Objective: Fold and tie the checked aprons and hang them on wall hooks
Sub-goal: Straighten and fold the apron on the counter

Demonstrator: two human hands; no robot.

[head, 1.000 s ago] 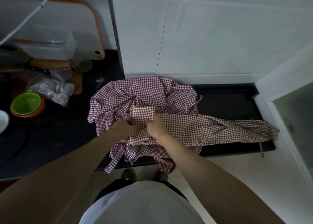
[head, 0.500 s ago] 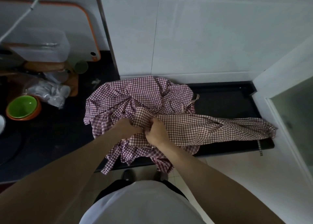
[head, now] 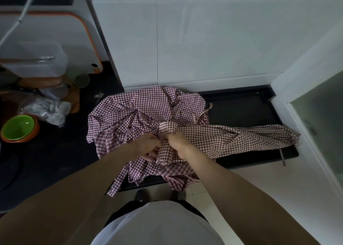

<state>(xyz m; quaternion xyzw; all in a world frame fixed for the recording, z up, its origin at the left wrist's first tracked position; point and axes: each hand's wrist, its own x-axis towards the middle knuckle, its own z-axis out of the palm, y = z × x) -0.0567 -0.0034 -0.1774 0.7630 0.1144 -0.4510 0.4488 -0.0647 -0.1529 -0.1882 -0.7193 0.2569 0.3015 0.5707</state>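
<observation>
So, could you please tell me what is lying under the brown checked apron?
Under the brown checked apron lies a crumpled heap of purple checked aprons on the black counter. How many are in the heap cannot be seen; its folds overlap.

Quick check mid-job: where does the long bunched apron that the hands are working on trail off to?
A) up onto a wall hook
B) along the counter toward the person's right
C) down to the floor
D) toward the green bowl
B: from the right hand the bunched apron stretches along the black counter to its right end; the green bowl sits far left.
</observation>
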